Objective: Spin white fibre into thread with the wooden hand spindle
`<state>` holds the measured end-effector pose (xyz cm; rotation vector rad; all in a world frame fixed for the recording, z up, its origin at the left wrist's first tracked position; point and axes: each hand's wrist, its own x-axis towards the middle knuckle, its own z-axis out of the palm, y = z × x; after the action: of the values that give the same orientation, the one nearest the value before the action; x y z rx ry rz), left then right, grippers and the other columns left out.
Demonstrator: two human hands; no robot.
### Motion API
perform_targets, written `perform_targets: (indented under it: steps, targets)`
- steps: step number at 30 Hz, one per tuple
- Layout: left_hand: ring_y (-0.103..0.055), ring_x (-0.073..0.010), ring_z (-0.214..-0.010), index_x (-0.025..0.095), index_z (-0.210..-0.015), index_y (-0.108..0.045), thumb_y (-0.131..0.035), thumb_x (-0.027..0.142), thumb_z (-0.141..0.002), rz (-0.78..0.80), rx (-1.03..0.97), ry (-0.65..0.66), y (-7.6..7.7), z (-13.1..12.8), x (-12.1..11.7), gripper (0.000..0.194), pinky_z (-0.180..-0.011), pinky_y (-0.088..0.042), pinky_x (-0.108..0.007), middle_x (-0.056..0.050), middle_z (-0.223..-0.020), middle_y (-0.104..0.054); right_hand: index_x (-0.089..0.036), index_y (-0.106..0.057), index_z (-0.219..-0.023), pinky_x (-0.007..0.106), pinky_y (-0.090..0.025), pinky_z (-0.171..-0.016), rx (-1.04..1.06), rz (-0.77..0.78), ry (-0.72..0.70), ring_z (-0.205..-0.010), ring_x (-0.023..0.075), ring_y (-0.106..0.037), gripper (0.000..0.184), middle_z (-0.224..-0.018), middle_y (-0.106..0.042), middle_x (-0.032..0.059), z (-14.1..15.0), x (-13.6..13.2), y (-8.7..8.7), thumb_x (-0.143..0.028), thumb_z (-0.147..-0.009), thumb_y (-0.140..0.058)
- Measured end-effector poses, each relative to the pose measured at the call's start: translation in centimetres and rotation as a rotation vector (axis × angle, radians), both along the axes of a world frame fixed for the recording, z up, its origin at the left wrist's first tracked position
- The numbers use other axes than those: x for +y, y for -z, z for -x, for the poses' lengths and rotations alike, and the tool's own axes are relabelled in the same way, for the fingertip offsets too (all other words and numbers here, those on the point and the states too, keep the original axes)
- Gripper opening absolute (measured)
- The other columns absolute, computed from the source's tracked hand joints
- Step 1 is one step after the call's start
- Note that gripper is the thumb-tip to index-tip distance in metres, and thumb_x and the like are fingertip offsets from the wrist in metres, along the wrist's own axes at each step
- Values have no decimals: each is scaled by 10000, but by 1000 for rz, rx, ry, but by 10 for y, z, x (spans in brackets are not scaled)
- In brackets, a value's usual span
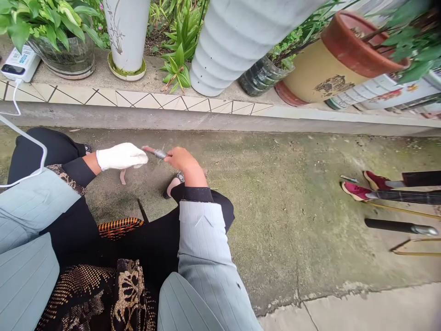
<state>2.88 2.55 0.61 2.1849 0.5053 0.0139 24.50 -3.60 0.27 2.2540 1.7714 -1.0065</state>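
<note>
My left hand (123, 156), in a white knit glove, is closed with its fingertips at the left end of a thin reddish-brown piece (149, 149). A grey ribbed or wire-wound section (160, 154) covers that piece's right part. My bare right hand (182, 161) is closed around the right end, hiding what lies inside the fingers. Below the glove a pinkish strip (123, 176) shows against the concrete; whether it hangs from the hand or lies on the ground, I cannot tell.
Between my legs are an orange-and-black woven item (120, 227) and a dark narrow bar (142, 210). Potted plants (65, 50) line a tiled ledge (113, 99) ahead. A white device with a cable (20, 64) sits at left. At right are another person's red shoes (358, 189) and a black-handled tool (396, 226).
</note>
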Motion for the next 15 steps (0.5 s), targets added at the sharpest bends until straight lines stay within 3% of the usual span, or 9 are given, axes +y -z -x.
perform_targets:
  steps: [2,4,8,11,15]
  targets:
    - [-414,-95,-503,151,-604,-543,-440,379,-862,71,-24,-35,1,2,3,360,-534,-308,-220,18,-551,-513,-154,-676,-748,240,-354,-562,120,243,-190,-581,108,-511,101,-689,-637,49,4,-3,-3,-215,-776,-600]
    - [-411,-91,-503,148,-587,-522,-444,384,-854,145,-54,-72,3,2,6,365,-531,-316,-217,13,-552,-512,-152,-672,-737,227,-351,-548,303,375,-327,-531,84,-476,96,-625,-603,7,5,-6,-6,-211,-764,-601]
    - [-434,-86,-502,140,-576,-521,-436,409,-860,259,-99,-149,9,2,13,401,-516,-325,-208,-8,-561,-538,-149,-681,-793,211,-351,-552,652,374,-386,-537,67,-452,145,-606,-563,-32,-2,-12,-11,-275,-736,-641]
    - [-419,-80,-475,135,-595,-536,-445,474,-863,290,-131,-195,17,2,18,441,-485,-314,-205,-8,-551,-527,-133,-675,-836,212,-359,-567,904,230,-328,-572,65,-452,228,-652,-562,-28,-9,-17,-17,-336,-733,-670]
    - [-450,-91,-501,132,-716,-593,-414,519,-876,316,-154,-150,28,2,15,456,-497,-349,-204,-15,-599,-549,-140,-634,-804,206,-369,-559,1149,-266,-5,-570,60,-440,293,-699,-558,-13,-13,-18,-18,-421,-738,-683]
